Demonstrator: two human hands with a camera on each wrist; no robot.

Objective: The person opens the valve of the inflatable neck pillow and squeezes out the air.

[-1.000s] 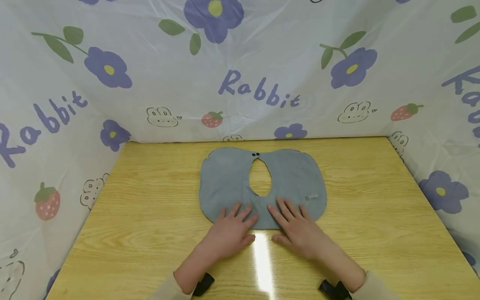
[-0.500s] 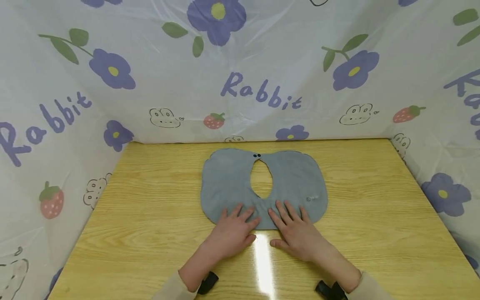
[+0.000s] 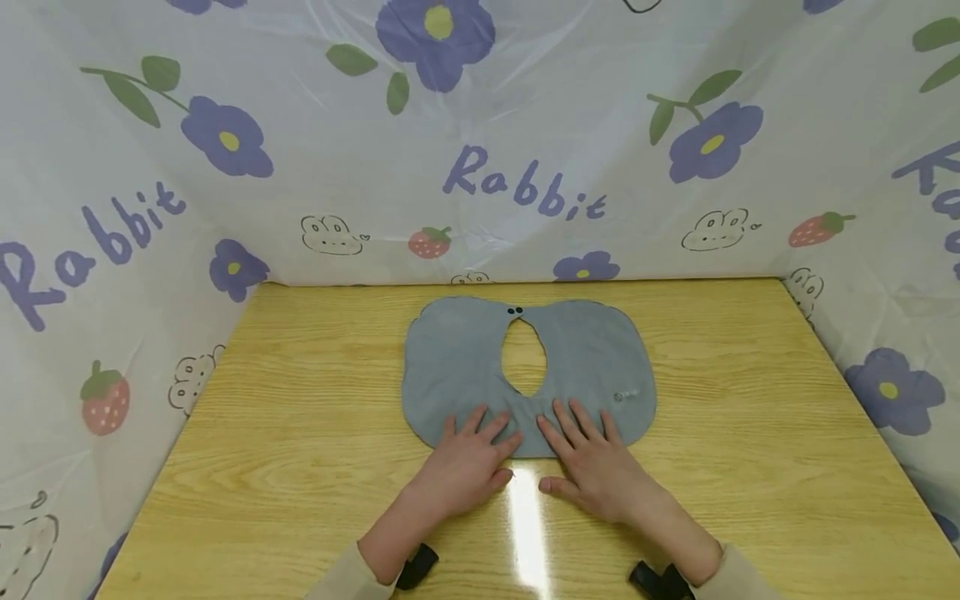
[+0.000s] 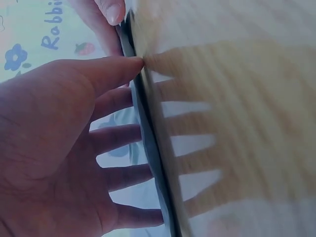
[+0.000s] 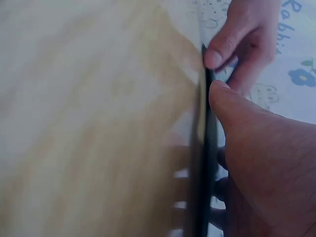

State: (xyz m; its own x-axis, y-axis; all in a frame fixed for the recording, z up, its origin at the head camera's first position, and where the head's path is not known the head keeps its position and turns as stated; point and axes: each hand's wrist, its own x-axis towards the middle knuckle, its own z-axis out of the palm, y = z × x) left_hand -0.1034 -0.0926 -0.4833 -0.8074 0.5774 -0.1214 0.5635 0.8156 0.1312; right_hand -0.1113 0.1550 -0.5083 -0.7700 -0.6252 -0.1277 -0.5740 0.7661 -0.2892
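A grey-blue baby bib (image 3: pixel 457 358) lies flat on the wooden table, its oval neck hole toward the middle and two dark snaps fastened at the far edge. On the near left part of the bib rest the spread fingers of my left hand (image 3: pixel 461 467). My right hand (image 3: pixel 600 471) lies beside it on the near right part, fingers also spread. Both thumbs sit in front of the near edge, on the table side. In the left wrist view the bib's edge (image 4: pixel 153 153) shows side-on, with straight fingers reaching over it.
The wooden table (image 3: pixel 285 392) has a bright strip of reflected light between my forearms. A white curtain (image 3: pixel 525 108) printed with flowers, strawberries and "Rabbit" encloses the back and both sides. Black wrist mounts (image 3: pixel 417 567) sit under my wrists.
The head view has shifted slightly. Both hands stay on the bib's near edge, with the right thumb a touch closer to me; the bib lies as before.
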